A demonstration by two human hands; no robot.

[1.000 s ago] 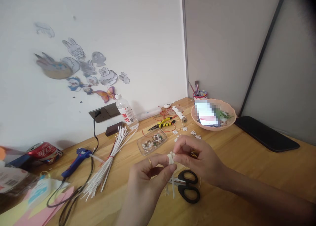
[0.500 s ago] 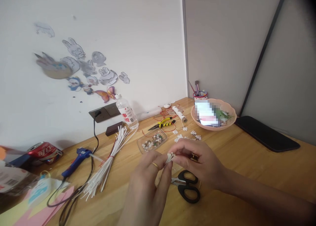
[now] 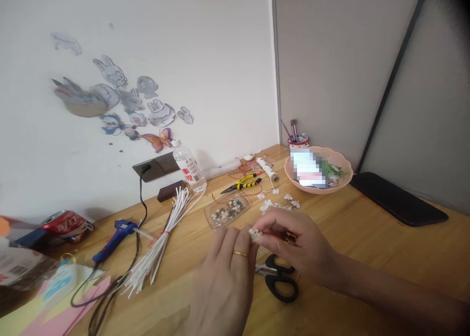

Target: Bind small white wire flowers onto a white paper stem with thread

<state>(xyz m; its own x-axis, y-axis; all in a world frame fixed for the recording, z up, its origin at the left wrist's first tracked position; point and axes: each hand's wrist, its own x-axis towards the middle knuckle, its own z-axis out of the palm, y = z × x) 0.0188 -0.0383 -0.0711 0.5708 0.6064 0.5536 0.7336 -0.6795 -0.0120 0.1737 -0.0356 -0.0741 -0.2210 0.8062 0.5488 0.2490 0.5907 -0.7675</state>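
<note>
Cream looped cord point(image 3: 254, 235) is sitting above the counter point(image 3: 367, 248), leftward in the right hand's point(image 3: 308, 245) pinching grip and touching the left hand point(image 3: 223, 277), whose grip closure is not showing; long axis is appearing unclear.

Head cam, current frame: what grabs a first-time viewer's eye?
Probably the two hands first, low in the middle: the left hand and right hand meet at a small cream looped piece. Next, the pixelated bright patch over the pink scalloped bowl at the back right. Then the blue glue gun on the left, beside a splayed bundle of white strips.
</note>
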